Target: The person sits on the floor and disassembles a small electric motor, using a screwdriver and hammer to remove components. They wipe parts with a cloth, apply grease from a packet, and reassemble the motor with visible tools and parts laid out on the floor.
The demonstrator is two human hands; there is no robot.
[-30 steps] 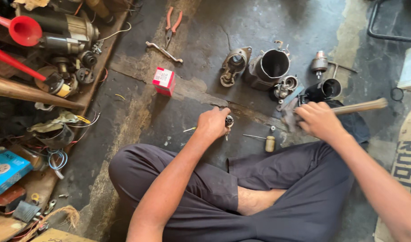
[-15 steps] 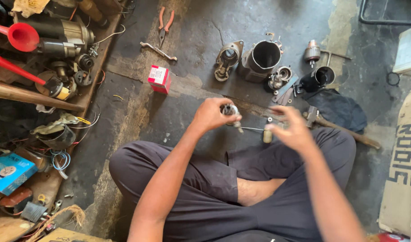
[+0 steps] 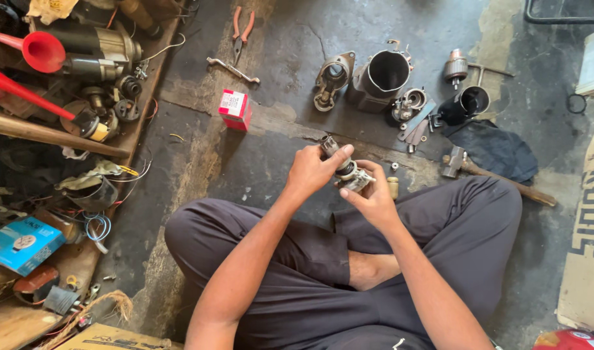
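Over the crossed legs: the person sits on the concrete floor point(image 3: 271, 155), knees spread, both forearms reaching forward from the bottom edge.
Part in hand: a small metal motor assembly point(image 3: 344, 171), a short shaft with a geared end and a blocky silver base, is held in the air above the floor, just ahead of the lap.
Left hand point(image 3: 313, 170): grip clenched round the upper, geared end, thumb laid along the top, wrist bent inward.
Right hand point(image 3: 373, 198): grip grasping the silver base from beneath, palm turned up, thumb and forefinger pinching its edge.
Risk: as I judge it, the piece is held only by fingertips at each end; a twist or pull could let it slip and drop on the hard floor, and loose bits could roll off among the clutter.
Just beside the hands: a small brass-coloured bush point(image 3: 393, 188) stands on the floor near the right hand.
Further right: a hammer point(image 3: 491, 175) lies with its head near a dark cloth point(image 3: 498, 150).
Beyond: an open cylindrical motor housing point(image 3: 382, 76), an end casting point(image 3: 332, 79), a black cup-shaped cover point(image 3: 465, 104) and a small armature piece point(image 3: 456, 66).
Middle left: a red-and-white carton point(image 3: 234, 109).
Farthest: a spanner point(image 3: 232, 70) and orange-handled pliers point(image 3: 240, 27).
Far left: a red funnel point(image 3: 34, 48) among old motors.
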